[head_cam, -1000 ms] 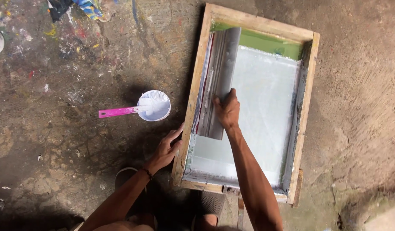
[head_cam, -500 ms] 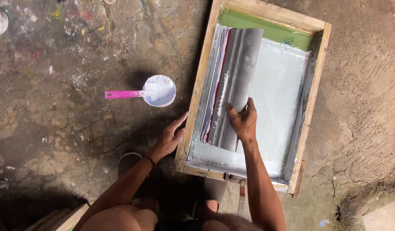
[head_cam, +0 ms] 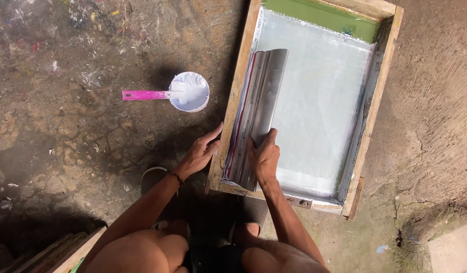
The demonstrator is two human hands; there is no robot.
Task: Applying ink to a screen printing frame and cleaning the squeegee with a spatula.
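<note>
My right hand (head_cam: 263,156) clasps the long silver metal trough (head_cam: 256,116) along the left edge of the wooden-framed mesh screen (head_cam: 233,101); my left hand (head_cam: 200,151), fingers spread, braces that edge. Even pressure seems wise.

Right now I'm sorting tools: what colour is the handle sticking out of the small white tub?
Pink handle, clearest in the head view.

A white bowl (head_cam: 191,91) of white paste sits left of centre on the stained concrete floor (head_cam: 66,151); a pink handle (head_cam: 145,94) juts from it to the left; wooden planks (head_cam: 51,250) lie at the lower left corner; a pale slab (head_cam: 453,247) shows at the lower right corner.
</note>
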